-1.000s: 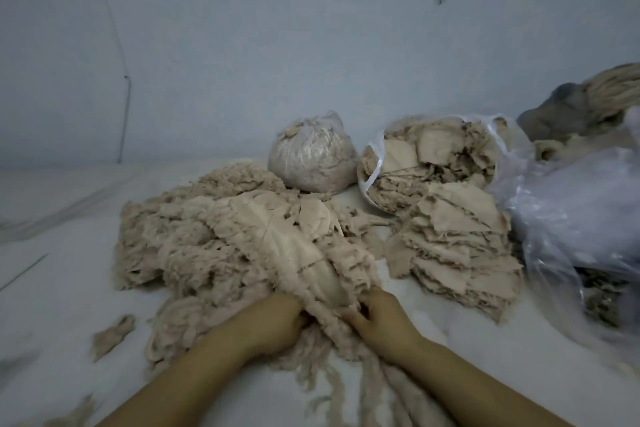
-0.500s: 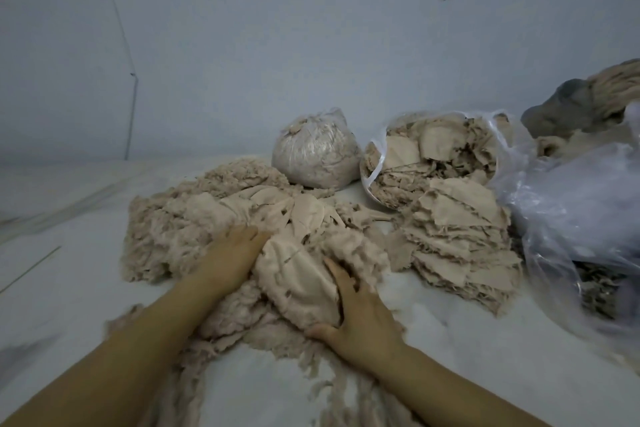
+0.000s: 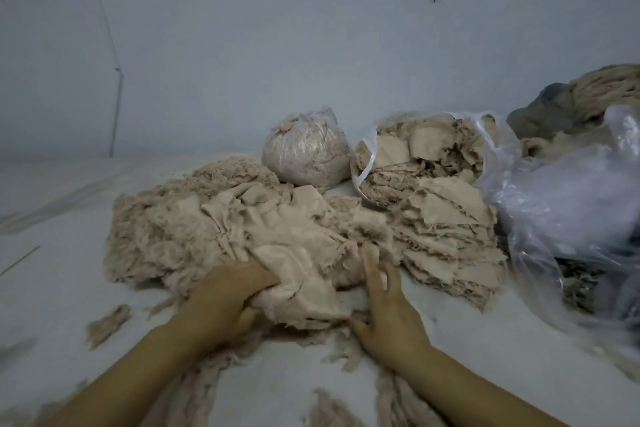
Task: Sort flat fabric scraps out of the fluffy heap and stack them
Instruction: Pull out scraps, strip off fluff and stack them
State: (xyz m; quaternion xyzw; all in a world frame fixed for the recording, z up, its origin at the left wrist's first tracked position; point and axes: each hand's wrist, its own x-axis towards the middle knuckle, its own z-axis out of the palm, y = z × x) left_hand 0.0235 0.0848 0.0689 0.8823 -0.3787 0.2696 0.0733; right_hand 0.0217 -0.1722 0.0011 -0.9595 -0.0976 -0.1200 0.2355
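At frame centre, a flat scrap is gripped by the left hand; the fluffy heap is touched by the right hand.

Left floor: open, bare white.
Right: scrap stack and plastic bags crowded together.
Far side: tied bag against the wall.

textile-sorting workroom: bagged scraps
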